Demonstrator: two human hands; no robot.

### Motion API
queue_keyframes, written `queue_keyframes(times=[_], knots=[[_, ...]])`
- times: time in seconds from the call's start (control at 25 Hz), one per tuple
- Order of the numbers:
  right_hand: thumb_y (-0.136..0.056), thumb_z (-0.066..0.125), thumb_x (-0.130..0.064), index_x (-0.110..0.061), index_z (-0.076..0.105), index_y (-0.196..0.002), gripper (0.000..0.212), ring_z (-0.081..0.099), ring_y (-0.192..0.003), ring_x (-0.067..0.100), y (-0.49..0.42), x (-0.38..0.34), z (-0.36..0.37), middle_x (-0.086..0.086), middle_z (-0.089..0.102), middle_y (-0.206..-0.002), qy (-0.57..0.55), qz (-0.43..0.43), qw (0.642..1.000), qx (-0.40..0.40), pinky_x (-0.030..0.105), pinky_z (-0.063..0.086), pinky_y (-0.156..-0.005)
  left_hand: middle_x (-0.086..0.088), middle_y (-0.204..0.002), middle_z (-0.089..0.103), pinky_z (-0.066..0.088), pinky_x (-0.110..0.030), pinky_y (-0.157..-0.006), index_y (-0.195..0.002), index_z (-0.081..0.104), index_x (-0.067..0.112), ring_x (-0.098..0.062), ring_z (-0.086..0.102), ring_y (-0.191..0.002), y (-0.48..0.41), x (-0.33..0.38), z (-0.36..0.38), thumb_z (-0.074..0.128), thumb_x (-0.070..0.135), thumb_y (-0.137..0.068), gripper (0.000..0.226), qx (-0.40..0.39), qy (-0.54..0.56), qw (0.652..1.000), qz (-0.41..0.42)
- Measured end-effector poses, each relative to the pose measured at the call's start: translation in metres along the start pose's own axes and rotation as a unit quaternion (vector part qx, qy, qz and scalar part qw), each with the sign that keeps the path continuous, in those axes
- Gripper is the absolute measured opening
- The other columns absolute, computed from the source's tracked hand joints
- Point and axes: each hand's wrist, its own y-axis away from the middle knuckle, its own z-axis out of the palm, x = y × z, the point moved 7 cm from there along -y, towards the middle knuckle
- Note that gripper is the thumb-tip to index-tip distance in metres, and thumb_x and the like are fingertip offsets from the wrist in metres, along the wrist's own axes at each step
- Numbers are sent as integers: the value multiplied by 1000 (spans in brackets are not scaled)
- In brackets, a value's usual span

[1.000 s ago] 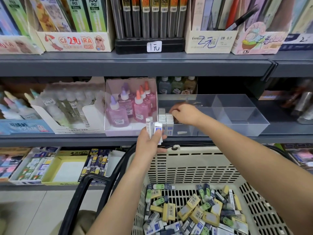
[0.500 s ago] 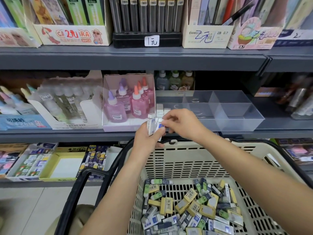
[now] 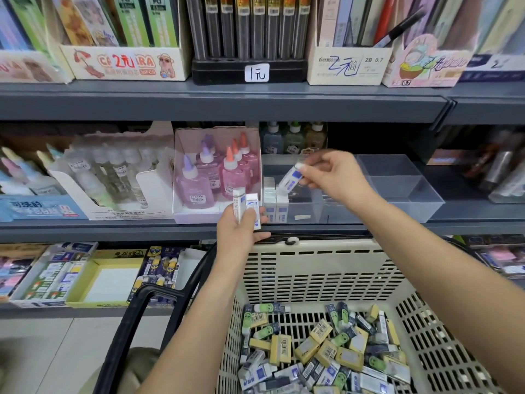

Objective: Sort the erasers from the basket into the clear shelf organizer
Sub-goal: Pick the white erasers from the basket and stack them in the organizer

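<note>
My left hand (image 3: pixel 241 231) grips two white-and-blue erasers (image 3: pixel 245 207) upright, just in front of the shelf edge. My right hand (image 3: pixel 332 173) pinches one white-and-blue eraser (image 3: pixel 291 177), tilted, above the left compartment of the clear shelf organizer (image 3: pixel 397 189). Several white erasers (image 3: pixel 274 193) stand in rows in that compartment. The beige basket (image 3: pixel 318 268) below holds a pile of loose erasers (image 3: pixel 318 351) in white, yellow and green wrappers.
A box of pink glue bottles (image 3: pixel 216 177) sits directly left of the organizer, with clear bottles (image 3: pixel 113 172) further left. The grey shelf above (image 3: pixel 227 103) overhangs. The organizer's right compartments hold nothing. The basket's black handle (image 3: pixel 136 317) hangs at the left.
My right hand took one eraser from the stack in my left hand and carried it up and right over the organizer. The left hand stayed put, now with fewer erasers.
</note>
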Motion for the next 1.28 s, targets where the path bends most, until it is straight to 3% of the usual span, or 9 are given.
queue_keyframes(times=[0.16,0.4,0.52,0.64,0.72,0.84,0.92,1.08,1.28], knots=[[-85,64,-17,-19,62,-89,5,64,-78,15,-28,-3,7,2,68,-82,161,-59,984,38,23,49,-71,-1,-92,67,54,-21,-49,-115,53,7,-3,67,-75,0,0,0,44,10,-97,21,2,-15,1000,3],[-93,51,-21,-15,64,-107,20,59,-94,20,-36,27,51,7,66,-109,296,-28,952,-74,22,40,-78,2,-95,67,51,-20,-42,-115,52,11,1,68,-79,0,-2,-1,43,10,-97,21,-5,-29,999,-18],[-97,40,-22,-12,60,-115,29,57,-105,27,-35,29,58,12,62,-118,361,-15,926,-113,28,41,-83,2,-95,68,51,-21,-42,-107,53,17,0,68,-80,1,-1,-1,43,9,-96,17,-11,-23,999,-22],[-96,41,-28,-16,63,-112,29,59,-100,30,-20,10,51,10,66,-111,411,-68,908,-46,37,48,-82,0,-95,69,52,-21,-44,-100,56,22,-2,68,-82,1,0,0,41,4,-94,24,-18,-10,999,-25],[-93,47,-33,-20,66,-106,27,62,-91,24,-3,-10,47,3,70,-99,354,-133,926,0,35,50,-77,-1,-95,69,52,-21,-47,-101,58,21,-5,69,-82,0,1,1,40,2,-93,27,-27,3,999,-23],[-90,54,-37,-25,66,-98,19,63,-67,7,23,-19,64,-14,65,-64,212,-123,961,-127,29,53,-71,0,-92,72,55,-22,-60,-100,63,19,-13,69,-87,1,2,8,43,0,-92,29,-71,36,997,-22],[-91,55,-34,-29,63,-87,11,57,-53,1,33,-17,71,-14,58,-52,167,-96,966,-171,25,50,-64,-1,-94,73,55,-23,-68,-101,65,16,-16,69,-92,3,1,15,45,3,-93,25,-117,65,991,-28],[-93,50,-21,-27,56,-77,19,57,-49,9,40,-9,61,-1,63,-60,43,-25,983,-174,17,41,-49,-2,-82,74,54,-22,-63,-95,66,14,-13,70,-79,1,-3,10,48,14,-95,18,-103,120,985,-64],[-93,50,-9,-20,59,-90,14,64,-61,5,44,1,54,5,68,-73,-3,8,983,-183,15,45,-50,0,-82,71,52,-18,-56,-91,64,17,-8,68,-72,1,-6,12,53,7,-92,15,-94,24,995,-38]])
